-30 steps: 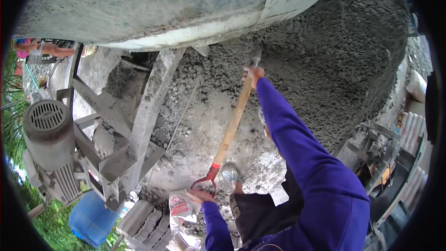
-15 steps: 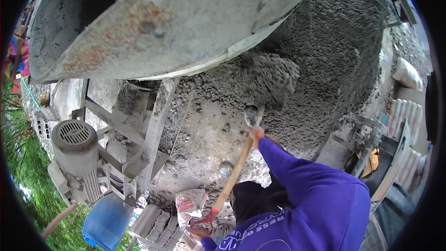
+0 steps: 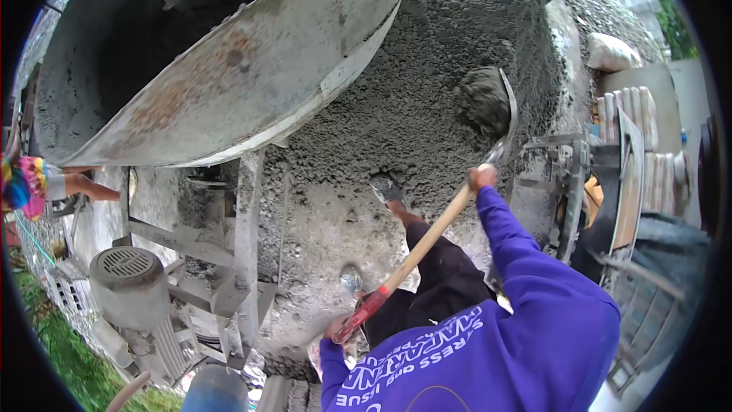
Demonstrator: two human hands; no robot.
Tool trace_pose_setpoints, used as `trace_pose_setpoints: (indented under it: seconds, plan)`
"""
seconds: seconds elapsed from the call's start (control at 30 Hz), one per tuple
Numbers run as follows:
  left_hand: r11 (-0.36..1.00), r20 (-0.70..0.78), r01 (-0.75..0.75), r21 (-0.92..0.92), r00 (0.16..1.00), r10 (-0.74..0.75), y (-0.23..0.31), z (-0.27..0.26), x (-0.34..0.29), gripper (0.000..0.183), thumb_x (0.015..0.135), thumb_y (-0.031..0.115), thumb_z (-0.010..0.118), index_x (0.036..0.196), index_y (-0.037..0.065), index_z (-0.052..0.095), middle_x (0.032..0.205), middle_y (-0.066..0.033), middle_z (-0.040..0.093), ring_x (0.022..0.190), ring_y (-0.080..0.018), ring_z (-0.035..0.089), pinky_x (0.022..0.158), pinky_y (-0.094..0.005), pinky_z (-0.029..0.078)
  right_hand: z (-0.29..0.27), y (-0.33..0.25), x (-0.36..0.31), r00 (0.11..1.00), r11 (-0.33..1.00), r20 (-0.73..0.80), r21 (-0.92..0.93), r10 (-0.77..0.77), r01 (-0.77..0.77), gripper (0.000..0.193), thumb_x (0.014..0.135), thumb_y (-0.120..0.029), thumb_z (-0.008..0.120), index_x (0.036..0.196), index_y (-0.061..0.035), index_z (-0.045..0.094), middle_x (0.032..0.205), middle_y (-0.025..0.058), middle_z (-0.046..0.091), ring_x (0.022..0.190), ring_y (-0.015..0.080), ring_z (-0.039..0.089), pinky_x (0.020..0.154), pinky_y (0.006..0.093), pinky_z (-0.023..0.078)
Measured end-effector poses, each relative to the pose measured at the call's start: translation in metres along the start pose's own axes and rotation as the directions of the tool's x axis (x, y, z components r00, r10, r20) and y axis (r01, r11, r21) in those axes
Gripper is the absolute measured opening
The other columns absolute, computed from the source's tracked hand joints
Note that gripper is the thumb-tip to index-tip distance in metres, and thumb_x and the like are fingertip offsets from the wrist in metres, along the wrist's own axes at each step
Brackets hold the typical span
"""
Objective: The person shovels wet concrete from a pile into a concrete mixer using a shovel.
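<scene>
Both my hands are on a shovel (image 3: pixel 428 241) with a wooden shaft and a red handle end. My right hand (image 3: pixel 482 177) wraps the shaft just below the metal blade. Lower down, my left hand (image 3: pixel 335 328) closes around the red end; some of its fingers are hidden. The blade (image 3: pixel 512 111) shows nearly edge-on, with a lump of wet grey concrete (image 3: pixel 482 101) against its left side. Around and beyond it spreads a broad heap of the same concrete mix (image 3: pixel 427 76).
A large rusty mixer drum (image 3: pixel 252 69) overhangs the upper left. Its frame and grey motor (image 3: pixel 130 286) stand below, near a blue barrel (image 3: pixel 216 391). Another person's arm (image 3: pixel 91 185) shows at the far left. Metal frames (image 3: pixel 572 191), stacked sheets (image 3: pixel 633 118) and a white sack (image 3: pixel 612 53) line the right.
The shovel blade has swung right and turned from showing a full load to nearly edge-on. Both hands keep their hold. My view has shifted, and another person's arm now shows at left.
</scene>
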State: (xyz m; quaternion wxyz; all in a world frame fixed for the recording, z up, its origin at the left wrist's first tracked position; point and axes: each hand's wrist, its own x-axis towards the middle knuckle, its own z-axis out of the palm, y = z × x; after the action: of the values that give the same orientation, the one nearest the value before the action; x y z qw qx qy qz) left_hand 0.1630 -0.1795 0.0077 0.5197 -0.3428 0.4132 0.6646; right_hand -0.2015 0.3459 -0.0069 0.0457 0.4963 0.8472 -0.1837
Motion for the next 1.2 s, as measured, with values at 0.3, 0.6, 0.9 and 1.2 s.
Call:
trace_pose_setpoints:
  seconds: [0.3, 0.6, 0.9, 1.2]
  plan:
    - [0.972, -0.058, -0.155, -0.174, 0.987, 0.147, 0.002, 0.020, -0.170, 0.049, 0.087, 0.035, 0.041, 0.107, -0.004, 0.062, 0.080, -0.0037, 0.061, 0.059, -0.0082, 0.045, 0.058, -0.0214, 0.041, -0.114, 0.060, -0.266, 0.906, 0.298, 0.423, 0.863, 0.015, -0.408, 0.026, 0.074, -0.021, 0.070, 0.085, -0.0040, 0.055, 0.065, 0.0065, 0.054, 0.053, 0.0211, 0.055, 0.054, 0.0367, 0.051]
    - [0.848, -0.071, -0.449, 0.281, 0.871, 0.485, 0.048, 0.076, -0.154, 0.064, 0.094, 0.057, 0.034, 0.112, -0.001, 0.055, 0.080, -0.0150, 0.063, 0.068, -0.0226, 0.060, 0.068, -0.0364, 0.050, -0.059, 0.128, -0.299, 0.406, 0.192, 0.858, 0.476, -0.314, -0.858, 0.012, 0.080, -0.014, 0.059, 0.081, -0.0097, 0.048, 0.060, 0.0023, 0.054, 0.046, 0.0138, 0.055, 0.040, 0.0268, 0.044]
    - [0.791, 0.018, -0.482, 0.377, 0.858, 0.514, -0.052, 0.166, 0.138, 0.053, 0.085, 0.044, 0.057, 0.107, -0.005, 0.055, 0.095, -0.0194, 0.063, 0.095, -0.0339, 0.062, 0.075, -0.0492, 0.050, -0.169, 0.221, -0.375, 0.330, 0.842, 0.889, 0.424, -0.317, -0.333, 0.028, 0.087, -0.028, 0.054, 0.092, -0.0015, 0.058, 0.073, 0.0089, 0.061, 0.051, 0.0169, 0.058, 0.044, 0.0261, 0.044]
    - [0.546, -0.569, 0.334, 0.768, 0.748, 0.342, -0.066, 0.188, 0.180, 0.044, 0.069, 0.024, 0.064, 0.101, -0.006, 0.059, 0.111, -0.0245, 0.062, 0.101, -0.0357, 0.061, 0.086, -0.0421, 0.049, -0.417, 0.383, -0.411, 0.970, 0.938, 0.188, 0.337, -0.152, 0.082, 0.077, 0.076, -0.033, 0.069, 0.138, -0.0031, 0.036, 0.134, 0.0206, 0.044, 0.120, 0.0328, 0.047, 0.101, 0.0467, 0.035]
